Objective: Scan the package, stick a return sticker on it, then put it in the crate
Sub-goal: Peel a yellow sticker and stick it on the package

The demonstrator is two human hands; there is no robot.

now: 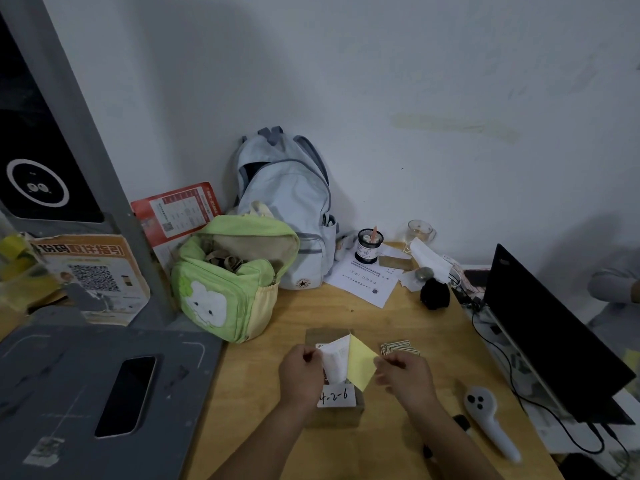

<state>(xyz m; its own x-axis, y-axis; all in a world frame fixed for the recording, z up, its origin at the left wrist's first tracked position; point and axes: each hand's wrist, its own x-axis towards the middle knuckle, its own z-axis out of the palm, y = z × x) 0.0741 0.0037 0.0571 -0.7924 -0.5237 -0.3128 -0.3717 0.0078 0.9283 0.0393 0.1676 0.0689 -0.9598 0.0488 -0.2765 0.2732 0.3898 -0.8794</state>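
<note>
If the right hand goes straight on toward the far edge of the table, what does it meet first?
Probably the small stack of cards lying just beyond the right hand; depth is hard to judge here.

Two hands, the left (300,370) and the right (403,375), were at the lower centre of the frame. One cardboard package (334,415) lay there beneath them, one white sticker (334,358) and one yellow backing sheet (362,363) between them. Two backpacks stood at the centre, one green (232,282), one pale blue (287,202). One white scanner (490,422) lay lower right, one laptop (550,337) at right, one phone (126,394) lower left, and one glass mug (420,232) on the worktop (398,323) right of centre.
</note>
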